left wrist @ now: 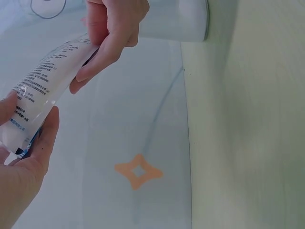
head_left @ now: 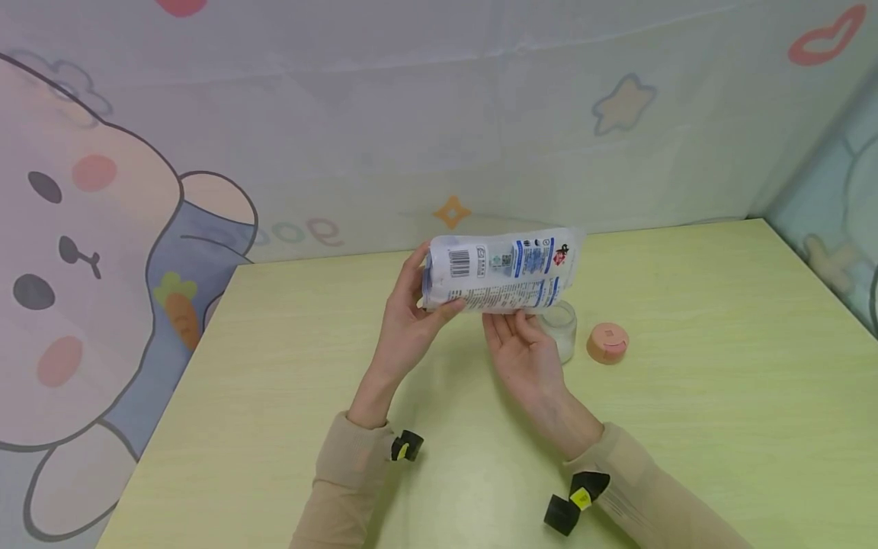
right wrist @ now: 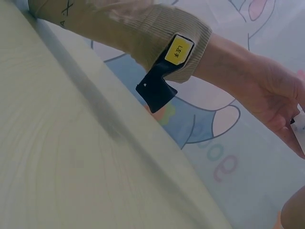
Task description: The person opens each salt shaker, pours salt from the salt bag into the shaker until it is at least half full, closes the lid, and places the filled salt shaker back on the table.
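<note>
Creased, cartoon-printed backdrop [head_left: 384, 137] behind pale yellow-green, wood-grained table [head_left: 274, 366]. My left hand [head_left: 408, 320] grips one end of white, blue-printed glossy plastic bag [head_left: 504, 273] above table; my right hand [head_left: 528, 366] touches lower edge, whether pinching I cannot tell. Best to support bag from below, squeeze lightly. Clear glass jar [head_left: 565, 335] partly hidden; squat coral-pink round lid [head_left: 607, 343] beside it.

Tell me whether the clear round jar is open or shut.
Open: the clear round jar shows an uncovered rim past the white printed plastic pouch, and a pink round cap sits apart beside it.
</note>
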`<state>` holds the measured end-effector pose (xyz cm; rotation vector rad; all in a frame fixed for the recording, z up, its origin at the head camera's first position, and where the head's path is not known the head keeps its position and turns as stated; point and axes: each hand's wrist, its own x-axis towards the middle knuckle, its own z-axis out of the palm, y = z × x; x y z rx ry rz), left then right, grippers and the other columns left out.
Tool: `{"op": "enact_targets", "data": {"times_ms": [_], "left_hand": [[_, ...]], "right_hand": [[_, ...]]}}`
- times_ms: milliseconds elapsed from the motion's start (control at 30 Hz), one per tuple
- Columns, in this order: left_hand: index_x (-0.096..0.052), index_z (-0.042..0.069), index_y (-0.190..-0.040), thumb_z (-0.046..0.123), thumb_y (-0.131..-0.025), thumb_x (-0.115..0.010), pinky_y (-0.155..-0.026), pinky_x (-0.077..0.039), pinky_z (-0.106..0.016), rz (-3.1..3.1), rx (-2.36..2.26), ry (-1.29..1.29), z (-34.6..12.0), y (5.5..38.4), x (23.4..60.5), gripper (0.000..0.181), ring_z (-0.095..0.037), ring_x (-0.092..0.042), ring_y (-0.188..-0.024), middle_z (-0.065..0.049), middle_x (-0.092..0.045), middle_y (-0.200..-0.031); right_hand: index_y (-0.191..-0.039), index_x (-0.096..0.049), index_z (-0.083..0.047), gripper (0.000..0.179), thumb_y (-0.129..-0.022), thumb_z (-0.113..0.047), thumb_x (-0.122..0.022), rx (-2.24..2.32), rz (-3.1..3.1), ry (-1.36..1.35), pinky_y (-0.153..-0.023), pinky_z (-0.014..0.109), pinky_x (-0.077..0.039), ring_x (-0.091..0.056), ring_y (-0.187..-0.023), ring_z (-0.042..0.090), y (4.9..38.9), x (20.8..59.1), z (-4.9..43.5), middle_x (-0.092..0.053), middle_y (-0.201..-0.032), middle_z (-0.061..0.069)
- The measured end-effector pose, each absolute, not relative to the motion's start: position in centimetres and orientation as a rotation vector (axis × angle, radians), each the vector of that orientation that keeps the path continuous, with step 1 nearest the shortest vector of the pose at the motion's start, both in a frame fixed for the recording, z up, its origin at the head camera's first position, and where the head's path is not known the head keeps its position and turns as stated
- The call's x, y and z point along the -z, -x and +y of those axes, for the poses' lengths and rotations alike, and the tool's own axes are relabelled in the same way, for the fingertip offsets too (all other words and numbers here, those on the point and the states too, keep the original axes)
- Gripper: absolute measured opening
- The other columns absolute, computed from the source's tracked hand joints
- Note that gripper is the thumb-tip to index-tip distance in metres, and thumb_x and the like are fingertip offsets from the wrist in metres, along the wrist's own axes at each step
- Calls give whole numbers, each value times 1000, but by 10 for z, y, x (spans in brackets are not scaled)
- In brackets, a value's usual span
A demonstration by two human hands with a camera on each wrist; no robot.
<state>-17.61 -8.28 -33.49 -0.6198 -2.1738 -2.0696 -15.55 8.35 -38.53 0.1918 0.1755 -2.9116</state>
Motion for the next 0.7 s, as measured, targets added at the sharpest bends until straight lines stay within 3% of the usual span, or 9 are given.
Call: {"op": "enact_targets", "data": {"times_ms": [433, 700], "left_hand": [[-28, 21, -150, -9, -86, -64, -81, -56, -24, -2209, 2042, 637, -84, 176, 334, 79, -23, -54, -112, -18, -50, -128], [-28, 20, -151, -9, -85, -63, -82, -56, -25, -2204, 2045, 643, -84, 174, 332, 80, -25, -53, -115, -18, -49, -131]], "right_hand": [[-137, -37, -19, 34, -105, -15, -26, 2909, 122, -237, -119, 26, -23, -31, -143, 12, 154, 384, 83, -52, -135, 1], [-133, -39, -20, 31, -105, -16, -27, 2925, 156, -222, -120, 26, -22, -36, -138, 12, 152, 382, 81, -59, -125, 0]]}}
